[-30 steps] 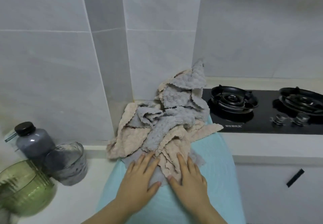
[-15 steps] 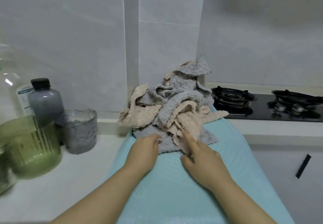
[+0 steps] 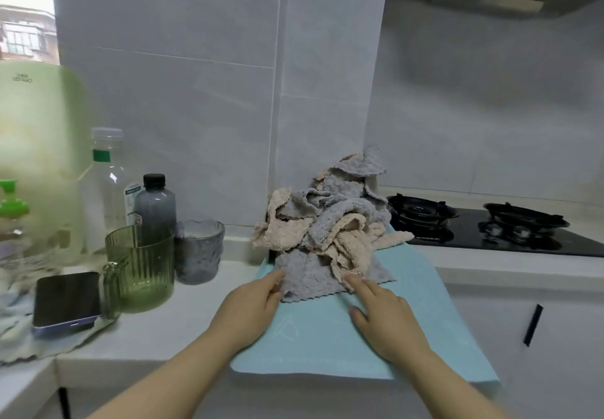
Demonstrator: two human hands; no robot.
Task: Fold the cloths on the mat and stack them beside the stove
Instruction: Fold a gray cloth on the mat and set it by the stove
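Both hands are meeting the crumpled grey and beige fleece cloths (image 3: 327, 222) heaped on the pale blue mat (image 3: 327, 346), probably to free one. The right hand (image 3: 382, 317) is touching with a straight forefinger, holding nothing; whether the left hand (image 3: 255, 304) is pinching cannot be told.

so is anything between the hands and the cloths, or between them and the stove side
Nothing visible. The left hand and right hand touch the near edge of the cloths on the mat, and no object stands between them and the stove.
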